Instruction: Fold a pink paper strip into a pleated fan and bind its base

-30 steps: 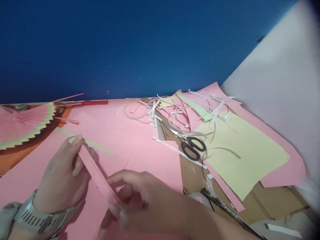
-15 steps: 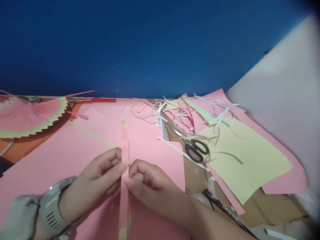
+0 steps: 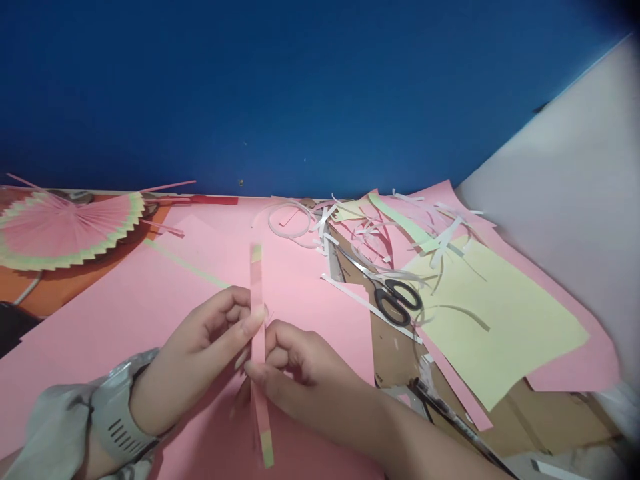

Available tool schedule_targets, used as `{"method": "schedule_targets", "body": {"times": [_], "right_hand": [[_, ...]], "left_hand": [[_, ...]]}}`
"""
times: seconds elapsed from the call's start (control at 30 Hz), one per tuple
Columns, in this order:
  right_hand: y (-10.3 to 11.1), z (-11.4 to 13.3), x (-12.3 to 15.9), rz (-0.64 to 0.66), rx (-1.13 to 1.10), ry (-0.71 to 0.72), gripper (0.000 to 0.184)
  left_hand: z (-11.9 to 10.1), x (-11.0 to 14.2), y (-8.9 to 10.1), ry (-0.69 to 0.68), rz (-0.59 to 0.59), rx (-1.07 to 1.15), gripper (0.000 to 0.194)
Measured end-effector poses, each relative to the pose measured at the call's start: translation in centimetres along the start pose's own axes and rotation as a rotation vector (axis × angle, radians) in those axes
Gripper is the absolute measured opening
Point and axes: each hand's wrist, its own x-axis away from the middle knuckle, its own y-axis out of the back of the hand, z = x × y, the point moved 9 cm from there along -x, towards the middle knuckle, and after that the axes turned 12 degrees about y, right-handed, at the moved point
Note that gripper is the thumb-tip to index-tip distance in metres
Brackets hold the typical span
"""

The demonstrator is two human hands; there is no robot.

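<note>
A narrow folded stack of pink paper [image 3: 257,287] stands lengthwise between my hands, with yellow-green bands at its top and bottom ends. My left hand [image 3: 213,347] pinches it near the middle, thumb on the front face. Just below, my right hand [image 3: 300,370] grips it with the thumb in front and curled fingers at its right side. Beneath both hands lies a large pink sheet [image 3: 110,333], crossed by a thin green strip [image 3: 187,262]. On the left a pleated pink paper fan [image 3: 70,230] with a green and yellow zigzag edge is spread out.
Black-handled scissors [image 3: 397,300] lie right of my hands on brown cardboard [image 3: 395,357]. White paper scraps [image 3: 445,243] are strewn near a pale yellow sheet [image 3: 500,313]. A dark rod-like tool [image 3: 450,417] lies beside my right forearm. Behind rises a blue wall [image 3: 300,100].
The folded pink paper has turned from slanting to nearly upright, and its yellow-green ends now show. My left hand has moved right, close to my right hand. The view has shifted slightly left.
</note>
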Motion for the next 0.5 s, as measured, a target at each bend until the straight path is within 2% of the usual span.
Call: {"method": "schedule_targets", "body": {"times": [0.17, 0.37, 0.5], "right_hand": [[0.1, 0.1, 0.1, -0.01, 0.074, 0.001, 0.019], [0.3, -0.1, 0.0, -0.038, 0.007, -0.004, 0.019], [0.7, -0.4, -0.2, -0.116, -0.123, -0.001, 0.022]], "left_hand": [[-1.2, 0.2, 0.6, -0.105, -0.118, -0.154, 0.011], [-1.3, 0.1, 0.9, -0.122, -0.132, -0.171, 0.012], [-1.6, 0.0, 0.6, -0.154, -0.104, -0.194, 0.011]]}}
